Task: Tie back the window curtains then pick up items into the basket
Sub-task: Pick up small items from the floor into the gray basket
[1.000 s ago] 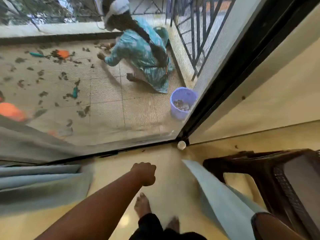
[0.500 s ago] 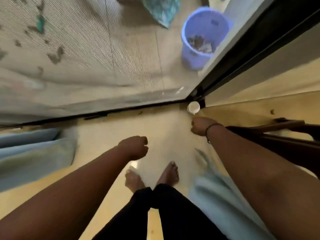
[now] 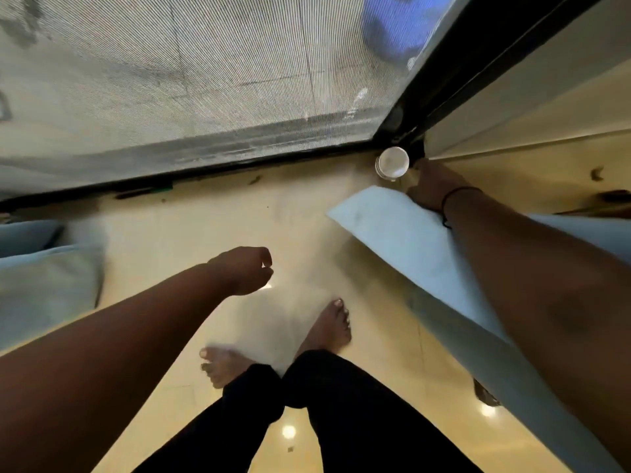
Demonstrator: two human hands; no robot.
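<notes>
A pale blue curtain (image 3: 403, 240) hangs at the right, and its lower edge lies under my right forearm. My right hand (image 3: 432, 187) reaches down to the floor corner, just right of a small white cup (image 3: 392, 162) that stands by the black window frame (image 3: 403, 121). Its fingers are hidden behind the back of the hand. My left hand (image 3: 244, 269) hovers over the floor in the middle, fingers loosely curled and holding nothing. A second blue curtain (image 3: 44, 278) bunches at the left edge.
A mesh screen (image 3: 205, 70) fills the window, with a blurred blue bucket (image 3: 396, 25) outside behind it. My bare feet (image 3: 324, 329) stand on the glossy yellow floor. A dark piece of furniture (image 3: 614, 196) shows at the right edge.
The view has tilted further down and closer to the floor. My right hand has come in and moved down next to the white cup. The right curtain now lies under my right arm.
</notes>
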